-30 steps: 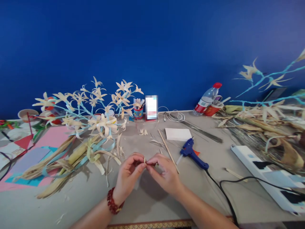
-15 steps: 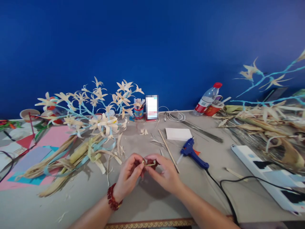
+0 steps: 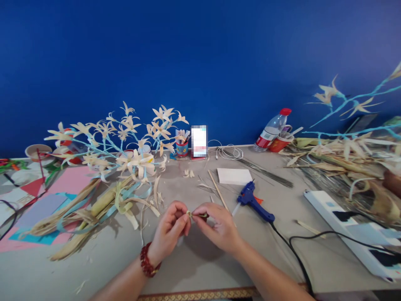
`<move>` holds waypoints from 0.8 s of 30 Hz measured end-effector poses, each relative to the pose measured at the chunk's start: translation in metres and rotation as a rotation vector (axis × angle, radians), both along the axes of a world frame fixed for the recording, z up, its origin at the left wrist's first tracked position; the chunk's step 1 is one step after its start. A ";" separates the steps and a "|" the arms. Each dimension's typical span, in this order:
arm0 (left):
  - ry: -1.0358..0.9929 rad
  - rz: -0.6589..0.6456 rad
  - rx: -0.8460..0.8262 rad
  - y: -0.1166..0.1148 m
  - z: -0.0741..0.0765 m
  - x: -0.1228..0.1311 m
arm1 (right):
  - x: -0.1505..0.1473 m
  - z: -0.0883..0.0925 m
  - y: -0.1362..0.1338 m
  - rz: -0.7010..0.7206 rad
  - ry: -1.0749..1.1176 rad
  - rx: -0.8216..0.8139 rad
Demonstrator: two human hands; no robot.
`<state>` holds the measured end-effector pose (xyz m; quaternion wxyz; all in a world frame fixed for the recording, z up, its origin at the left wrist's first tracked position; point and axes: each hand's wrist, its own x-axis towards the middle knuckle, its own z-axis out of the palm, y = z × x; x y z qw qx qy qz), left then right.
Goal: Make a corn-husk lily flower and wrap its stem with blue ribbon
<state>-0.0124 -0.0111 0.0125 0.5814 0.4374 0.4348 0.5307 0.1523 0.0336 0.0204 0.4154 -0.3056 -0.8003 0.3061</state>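
Left hand (image 3: pixel 171 232) and right hand (image 3: pixel 219 228) both pinched closed on a straw piece (image 3: pixel 189 214) above the table (image 3: pixel 194 267), no petals yet; finished straw flowers (image 3: pixel 138 161) lay beyond, glue gun (image 3: pixel 255 203) untouched.

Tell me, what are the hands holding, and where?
The left hand and right hand pinch a tiny pale straw-coloured husk piece between their fingertips, one on each side.
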 end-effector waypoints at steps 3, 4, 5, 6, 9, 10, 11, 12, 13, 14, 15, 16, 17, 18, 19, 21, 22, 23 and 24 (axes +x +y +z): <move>-0.060 -0.091 -0.031 0.002 -0.002 -0.002 | 0.000 -0.001 0.001 0.022 0.026 0.014; -0.084 -0.119 -0.038 0.002 -0.004 -0.003 | 0.000 -0.001 0.001 0.039 0.040 0.020; -0.106 -0.142 -0.042 0.003 -0.005 -0.004 | 0.000 0.000 0.001 0.056 0.052 0.024; -0.125 -0.157 -0.046 0.003 -0.005 -0.005 | -0.001 0.000 0.001 0.072 0.063 0.023; -0.137 -0.169 -0.059 0.002 -0.006 -0.007 | -0.002 0.002 0.001 0.097 0.094 0.000; -0.131 -0.166 -0.059 0.002 -0.005 -0.007 | -0.002 0.002 0.000 0.085 0.107 -0.006; -0.124 -0.161 -0.059 0.002 -0.005 -0.007 | -0.002 0.002 0.000 0.060 0.118 -0.007; -0.118 -0.155 -0.058 0.001 -0.004 -0.007 | -0.002 0.002 0.000 0.028 0.119 -0.001; -0.113 -0.147 -0.058 0.001 -0.004 -0.006 | -0.001 0.001 0.000 -0.008 0.110 0.012; -0.107 -0.138 -0.057 0.000 -0.003 -0.005 | -0.001 0.000 -0.001 -0.040 0.093 0.030; -0.101 -0.129 -0.055 0.000 -0.003 -0.004 | 0.000 0.000 -0.001 -0.063 0.072 0.048; -0.093 -0.121 -0.049 0.000 -0.002 -0.003 | 0.000 -0.001 0.000 -0.074 0.057 0.066; -0.084 -0.113 -0.036 -0.001 -0.002 -0.002 | 0.001 0.000 0.000 -0.075 0.048 0.076; -0.074 -0.106 -0.018 -0.001 -0.001 0.000 | 0.001 0.000 0.000 -0.068 0.047 0.075; -0.061 -0.101 0.001 -0.001 -0.001 0.001 | 0.001 0.001 0.000 -0.056 0.050 0.065; -0.027 -0.092 0.026 -0.002 0.000 0.002 | 0.001 0.004 -0.001 -0.017 0.058 0.037; -0.006 -0.088 0.030 -0.003 -0.001 0.002 | 0.001 0.006 -0.001 0.005 0.061 0.023; 0.017 -0.085 0.030 -0.003 -0.001 0.002 | 0.000 0.007 -0.002 0.022 0.064 0.011; 0.042 -0.083 0.031 -0.003 -0.002 0.002 | 0.000 0.008 -0.002 0.034 0.070 0.003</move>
